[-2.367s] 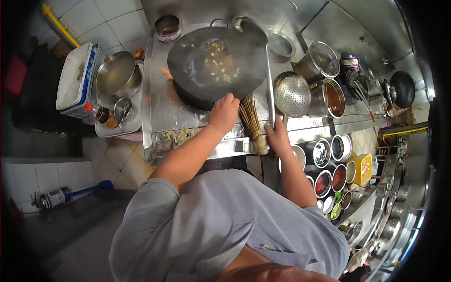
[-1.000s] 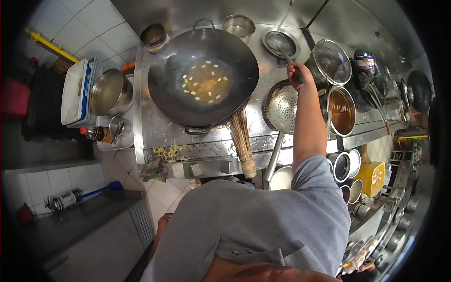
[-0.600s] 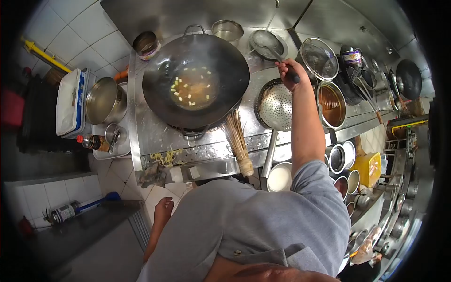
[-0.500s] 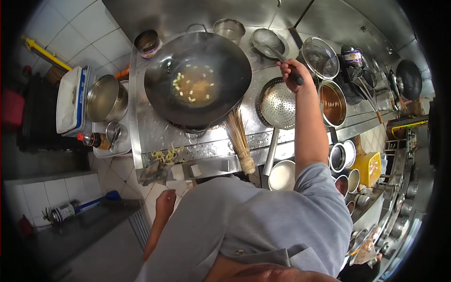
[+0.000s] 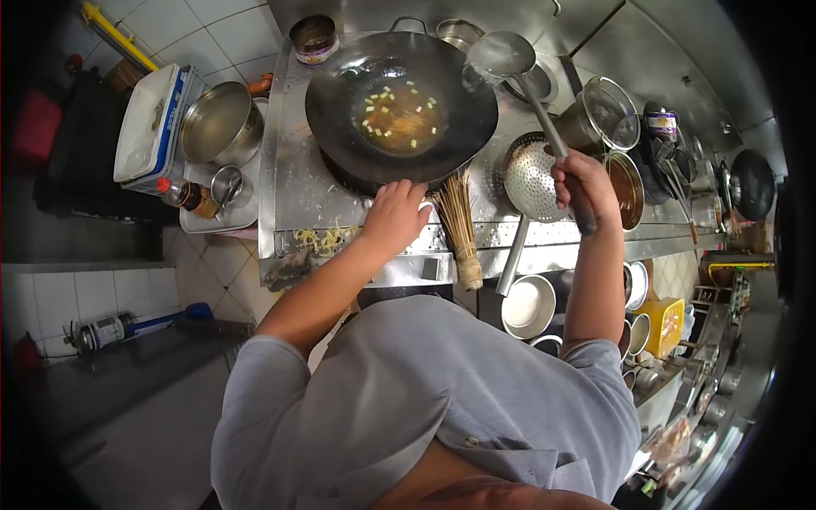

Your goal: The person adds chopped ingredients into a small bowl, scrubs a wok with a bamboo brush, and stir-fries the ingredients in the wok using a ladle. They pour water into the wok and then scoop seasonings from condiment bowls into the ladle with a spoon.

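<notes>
The counter (image 5: 291, 180) has a bare strip left of the wok (image 5: 330, 140), and its front edge runs below with pale scraps (image 5: 327, 240) near it. Right of the wok, a narrow gap parts it from the strainer (image 5: 533, 185); the brush (image 5: 460, 231) lies just below, its bound end past the front edge, and the strainer's handle also juts over.

The left hand (image 5: 397, 214) is at the wok's near rim, fingers bent over; whether they pinch it I cannot tell. The right hand (image 5: 587, 189) wraps its grip round the ladle (image 5: 546, 115), whose bowl hangs by the wok's far right rim, with steam about it.

The wok sits on the counter and holds brownish liquid with small pale cubes. The pot (image 5: 625, 197) to the right holds brown liquid, the tub (image 5: 527, 308) below the strainer something white. Left of the counter, a tray (image 5: 243, 219) bears a basin (image 5: 223, 126) and a bottle (image 5: 181, 195).

Since the previous frame, the left hand has come up to the wok from beside the body, and the ladle has swung nearer the wok.
</notes>
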The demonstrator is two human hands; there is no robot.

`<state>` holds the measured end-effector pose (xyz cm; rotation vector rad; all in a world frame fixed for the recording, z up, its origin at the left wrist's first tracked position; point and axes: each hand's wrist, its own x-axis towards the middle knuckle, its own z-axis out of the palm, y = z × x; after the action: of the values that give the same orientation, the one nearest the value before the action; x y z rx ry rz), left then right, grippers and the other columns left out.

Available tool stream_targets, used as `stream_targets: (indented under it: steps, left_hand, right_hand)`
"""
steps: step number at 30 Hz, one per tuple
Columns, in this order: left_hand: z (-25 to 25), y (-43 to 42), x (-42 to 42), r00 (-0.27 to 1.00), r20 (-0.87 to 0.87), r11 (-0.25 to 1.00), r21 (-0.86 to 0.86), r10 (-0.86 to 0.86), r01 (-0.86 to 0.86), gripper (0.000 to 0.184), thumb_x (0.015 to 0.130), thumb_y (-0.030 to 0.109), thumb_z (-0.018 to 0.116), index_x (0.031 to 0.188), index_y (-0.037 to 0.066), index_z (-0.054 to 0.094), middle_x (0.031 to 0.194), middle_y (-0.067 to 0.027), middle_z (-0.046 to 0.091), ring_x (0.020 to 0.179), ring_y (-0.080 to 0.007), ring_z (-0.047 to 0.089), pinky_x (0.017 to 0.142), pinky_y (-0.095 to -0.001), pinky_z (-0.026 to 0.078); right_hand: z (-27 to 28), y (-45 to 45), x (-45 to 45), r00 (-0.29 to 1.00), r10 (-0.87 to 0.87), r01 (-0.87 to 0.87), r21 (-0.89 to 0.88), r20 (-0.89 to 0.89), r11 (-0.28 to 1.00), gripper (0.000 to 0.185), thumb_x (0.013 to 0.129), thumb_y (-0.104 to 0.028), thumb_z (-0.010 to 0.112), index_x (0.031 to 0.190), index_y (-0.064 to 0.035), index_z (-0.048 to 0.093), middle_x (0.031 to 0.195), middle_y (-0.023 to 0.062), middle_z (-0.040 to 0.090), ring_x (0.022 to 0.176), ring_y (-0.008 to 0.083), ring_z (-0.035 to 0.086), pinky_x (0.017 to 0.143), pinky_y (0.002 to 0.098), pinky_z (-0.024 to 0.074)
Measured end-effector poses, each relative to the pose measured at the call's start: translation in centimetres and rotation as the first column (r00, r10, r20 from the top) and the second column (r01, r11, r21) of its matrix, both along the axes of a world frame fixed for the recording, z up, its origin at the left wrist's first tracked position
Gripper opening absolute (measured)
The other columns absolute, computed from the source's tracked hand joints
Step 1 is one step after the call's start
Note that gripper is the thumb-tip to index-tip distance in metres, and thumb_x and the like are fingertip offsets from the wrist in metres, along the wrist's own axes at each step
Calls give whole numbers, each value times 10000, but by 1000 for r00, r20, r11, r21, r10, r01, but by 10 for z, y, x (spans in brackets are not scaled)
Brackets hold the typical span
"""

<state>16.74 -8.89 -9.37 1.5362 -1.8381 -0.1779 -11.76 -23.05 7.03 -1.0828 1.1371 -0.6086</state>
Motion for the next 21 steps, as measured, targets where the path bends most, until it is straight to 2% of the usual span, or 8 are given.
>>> stream_targets:
  steps: [3,6,12,14,16,17,20,21]
  left_hand:
    - [-28,-11,1,983,177,997,60,44,-56,203,882,167,618,1046,59,673,883,-107,610,931,-306,631,855,-463,472]
    - [-42,-18,3,975,217,997,38,51,-61,148,872,138,574,977,80,659,851,-81,609,865,-286,648,781,-450,475]
    - [-23,-19,-4,976,218,998,53,11,-24,104,866,123,551,908,77,634,826,-94,616,812,-299,659,732,-441,506]
    - [-36,-24,-1,983,183,998,57,10,-21,108,870,116,549,913,69,637,820,-100,622,820,-305,660,730,-450,519]
    - [-35,-22,-2,980,199,997,76,17,-33,124,871,114,557,939,63,648,818,-100,622,816,-308,659,734,-453,524]
    - [-33,-24,-2,976,216,995,89,27,-47,143,872,112,565,965,57,659,815,-99,623,812,-311,658,737,-455,528]
    - [-17,-19,-4,984,177,1000,5,20,-21,214,865,103,584,1044,47,687,817,-102,629,816,-311,656,736,-449,526]
    - [-11,-15,-5,988,151,984,173,14,-41,273,853,99,620,1104,26,700,944,-139,652,954,-337,657,841,-452,531]
  right_hand:
    - [-7,20,2,997,35,-40,-72,-63,997,152,909,-167,572,951,-24,541,719,43,547,469,135,527,453,296,491]
    - [-13,38,8,994,34,-48,-135,-102,990,106,868,-60,580,937,10,543,679,49,552,440,155,552,429,289,470]
    - [-54,79,9,989,-56,25,-225,-134,974,560,908,-20,608,1444,26,456,796,42,596,557,101,558,461,252,472]
    - [-102,93,14,964,-137,57,-325,-229,944,624,909,-44,618,1498,-34,411,920,146,690,671,226,662,575,343,549]
    - [-143,100,15,745,-259,-235,-606,-615,760,661,895,-59,634,1512,-101,399,1074,245,699,868,390,699,752,444,565]
    - [-143,102,17,755,-235,-184,-542,-612,820,670,878,-72,650,1502,-137,415,1107,287,667,1002,466,656,863,492,530]
    - [-160,96,23,790,-194,-146,-487,-581,861,614,901,-84,648,1479,-86,438,1069,221,693,847,307,710,770,395,564]
    - [-134,91,36,886,-189,4,-401,-423,916,547,919,-91,621,1438,-28,464,887,156,677,662,213,649,617,356,542]
